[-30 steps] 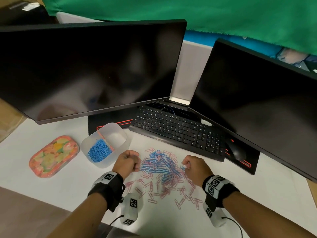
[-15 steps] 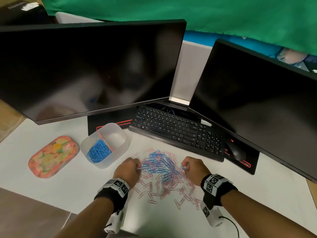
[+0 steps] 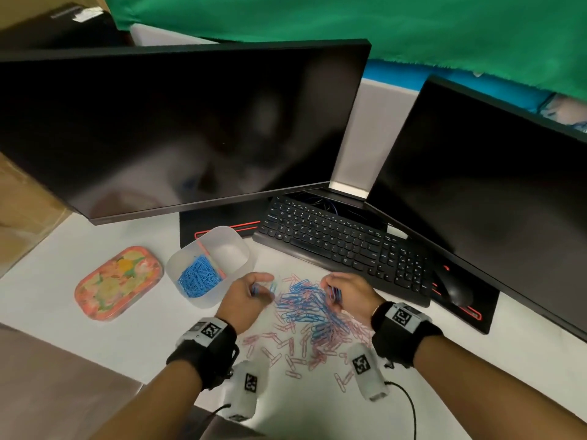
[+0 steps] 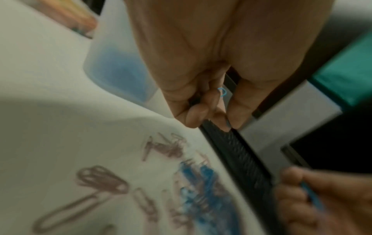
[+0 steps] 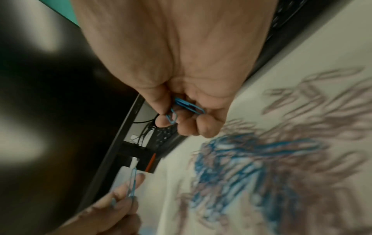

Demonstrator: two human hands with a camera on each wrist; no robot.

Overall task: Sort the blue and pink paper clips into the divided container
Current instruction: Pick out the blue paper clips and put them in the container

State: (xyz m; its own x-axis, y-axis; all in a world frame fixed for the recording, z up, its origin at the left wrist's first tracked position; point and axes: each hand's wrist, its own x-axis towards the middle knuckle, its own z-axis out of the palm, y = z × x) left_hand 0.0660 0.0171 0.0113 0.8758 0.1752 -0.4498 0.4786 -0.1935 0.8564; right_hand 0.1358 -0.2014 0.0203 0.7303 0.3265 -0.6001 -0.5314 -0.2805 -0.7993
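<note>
A mixed heap of blue and pink paper clips (image 3: 305, 309) lies on the white desk between my hands. My left hand (image 3: 254, 292) hovers at the heap's left edge and pinches blue clips (image 5: 131, 182) in its fingertips. On the right side, my right hand (image 3: 333, 292) holds several blue clips (image 5: 187, 105) in its curled fingers. The translucent divided container (image 3: 235, 268) stands left of my left hand. Its near-left compartment holds blue clips (image 3: 198, 276); no clips show in the far compartment.
A floral pink lid (image 3: 119, 282) lies left of the container. A black keyboard (image 3: 343, 241) runs behind the heap, with a mouse (image 3: 455, 289) at its right end. Two dark monitors (image 3: 178, 125) overhang the back of the desk.
Both hands have lifted slightly off the heap with blue clips in their fingers. The left hand has shifted a little left, toward the container.
</note>
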